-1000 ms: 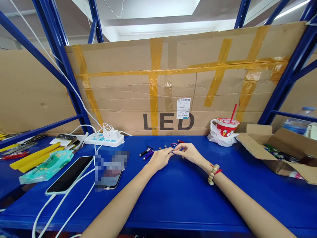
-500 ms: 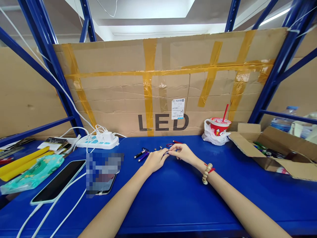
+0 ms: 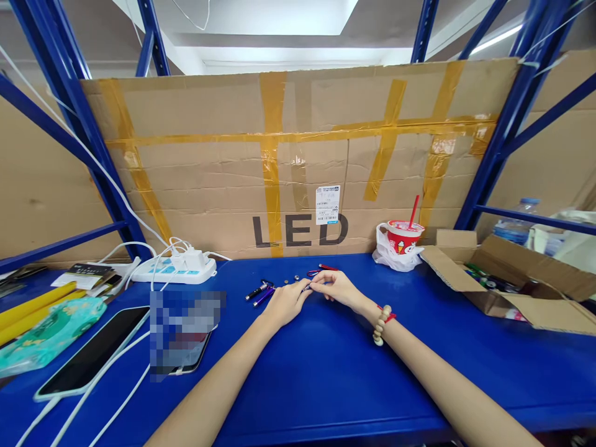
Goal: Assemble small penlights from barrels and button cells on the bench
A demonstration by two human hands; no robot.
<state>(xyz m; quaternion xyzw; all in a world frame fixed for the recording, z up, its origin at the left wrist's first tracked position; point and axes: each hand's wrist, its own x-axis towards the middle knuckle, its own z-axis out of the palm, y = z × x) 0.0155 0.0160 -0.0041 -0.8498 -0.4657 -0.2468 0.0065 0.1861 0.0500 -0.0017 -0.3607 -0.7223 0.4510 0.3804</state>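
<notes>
My left hand [image 3: 285, 302] and my right hand [image 3: 339, 288] meet over the blue tabletop, fingertips closed together. Between them shows a sliver of a small, slim dark thing [image 3: 306, 287], mostly hidden by the fingers, so its kind is unclear. Left of my left hand lie a black pen-shaped tube [image 3: 256, 292] with a cord and a purple tube [image 3: 264, 298]. A red tube [image 3: 328, 267] with a loop lies behind my right hand. Tiny round metallic pieces [image 3: 297, 277] sit just beyond the fingers. A bead bracelet [image 3: 382, 326] is on my right wrist.
At left are a white power strip [image 3: 172, 270], a phone [image 3: 95, 351], white cables and a partly blurred-out device [image 3: 190, 332]. A red cup [image 3: 404, 236] in a plastic bag and an open cardboard box [image 3: 493, 302] stand at right. Cardboard [image 3: 209, 174] walls the back.
The whole scene has shifted slightly left as my head turned. Both hands stay joined at the same spot on the table, with only slight finger movement.
</notes>
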